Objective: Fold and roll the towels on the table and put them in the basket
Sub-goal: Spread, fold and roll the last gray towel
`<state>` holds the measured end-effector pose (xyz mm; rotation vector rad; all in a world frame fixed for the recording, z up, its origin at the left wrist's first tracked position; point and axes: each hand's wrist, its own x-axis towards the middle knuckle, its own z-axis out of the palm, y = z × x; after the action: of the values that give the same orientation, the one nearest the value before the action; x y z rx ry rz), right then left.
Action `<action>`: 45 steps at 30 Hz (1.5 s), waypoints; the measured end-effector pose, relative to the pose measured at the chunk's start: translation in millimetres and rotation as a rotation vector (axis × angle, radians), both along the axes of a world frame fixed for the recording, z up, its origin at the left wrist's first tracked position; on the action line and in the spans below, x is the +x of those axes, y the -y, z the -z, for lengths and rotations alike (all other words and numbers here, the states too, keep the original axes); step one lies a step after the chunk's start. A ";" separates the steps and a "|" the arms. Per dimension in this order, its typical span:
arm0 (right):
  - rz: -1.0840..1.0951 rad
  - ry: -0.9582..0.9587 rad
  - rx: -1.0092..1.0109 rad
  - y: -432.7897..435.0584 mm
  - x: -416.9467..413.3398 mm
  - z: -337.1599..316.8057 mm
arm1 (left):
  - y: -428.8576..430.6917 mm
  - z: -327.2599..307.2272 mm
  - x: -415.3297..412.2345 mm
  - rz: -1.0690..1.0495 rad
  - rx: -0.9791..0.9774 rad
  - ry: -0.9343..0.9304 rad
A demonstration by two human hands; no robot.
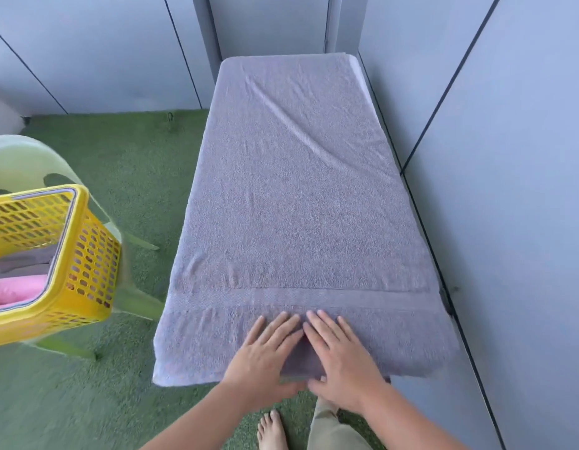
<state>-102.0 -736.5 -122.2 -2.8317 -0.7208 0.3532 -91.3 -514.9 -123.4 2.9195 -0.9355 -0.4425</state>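
"Yellow perforated plastic basket (pixel 83 254) at far left, on a pale green plastic chair (pixel 18 157). Contents: one pink rolled towel (pixel 15 289), something grey (pixel 22 259) behind it. Entry: part of the task looks done."

"Agreed. Green artificial turf floor (pixel 119 190) lies between the chair and the table. The large grey-lilac terry towel (pixel 298 190) is spread full length over the white table (pixel 359 73), one diagonal crease at the far end. No fold or roll shows in it."

"Hands?"

"The left hand (pixel 265 352) and right hand (pixel 340 352) lie side by side on the near end, just past the woven band. Fingers are straight and flat on the cloth, gripping nothing. Thumbs sit at the near edge; whether they hook the hem, cannot tell."

"Remaining, by judgement: fold, roll, carry left to the basket. Obstacles?"

"Grey wall panels (pixel 509 157) stand close along the table's right side, so working room is on the left. The basket has room."
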 end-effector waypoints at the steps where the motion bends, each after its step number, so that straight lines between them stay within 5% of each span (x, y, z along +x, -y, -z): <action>1: 0.013 0.007 -0.008 5.4 -10.9 0.9 | -11.4 2.4 -10.8 0.018 0.027 -0.016; 13: 0.448 0.205 -0.063 171.3 -41.4 -25.2 | -157.3 -13.5 -37.6 -0.225 -0.172 0.151; 20: 0.660 0.084 -0.006 207.2 -13.9 -39.4 | -160.9 -23.1 -30.8 -0.595 -0.205 0.206; 24: 0.608 0.003 0.017 213.4 20.7 -52.2 | -155.7 -37.4 -13.2 -0.740 -0.108 0.149; 28: 0.489 0.158 -0.027 208.5 26.8 -49.9 | -150.0 -43.7 -4.5 -0.808 0.021 0.238; 33: 0.317 -0.012 0.014 206.0 6.8 -27.7 | -148.4 -25.1 -17.9 -0.515 -0.007 0.119; 45: 0.499 0.137 -0.111 193.3 45.6 -46.6 | -166.4 -37.9 30.8 -0.501 -0.014 0.297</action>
<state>-56.4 -929.8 -75.6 -3.0270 0.0029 0.1196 -60.5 -348.4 -85.5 3.0980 -0.1893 0.0266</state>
